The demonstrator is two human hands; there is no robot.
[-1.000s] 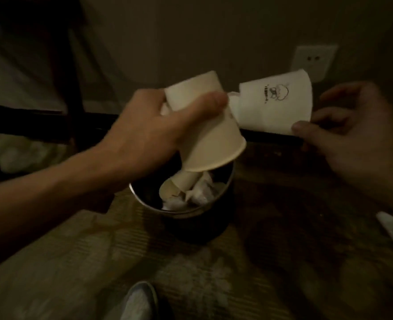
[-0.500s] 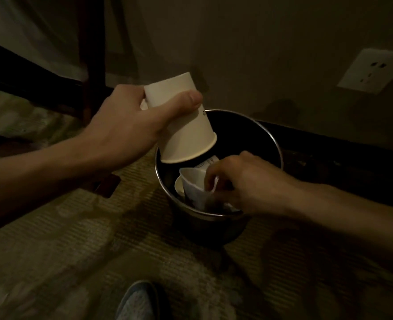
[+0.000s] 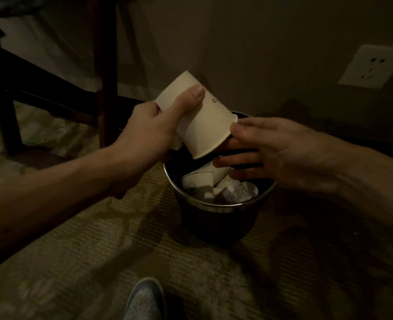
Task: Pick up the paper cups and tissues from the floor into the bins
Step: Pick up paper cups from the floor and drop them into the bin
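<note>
My left hand (image 3: 154, 125) grips a white paper cup (image 3: 201, 122), mouth tilted down and to the right, just above the left rim of a dark round bin (image 3: 223, 218) with a metal lip. My right hand (image 3: 267, 153) hovers over the bin's right side, fingers spread and empty, its thumb tip touching the cup's rim. Inside the bin lie several white paper cups (image 3: 199, 179) and crumpled tissues (image 3: 237, 190).
The bin stands on a patterned carpet (image 3: 98, 262) close to a wall with a white socket (image 3: 373, 65). Dark wooden furniture legs (image 3: 105, 72) rise at the left. A light shoe tip (image 3: 144, 301) shows at the bottom edge.
My right hand put its printed cup into the bin, let go and lifted out with fingers spread. My left hand has held its cup above the bin all along, tilting it more.
</note>
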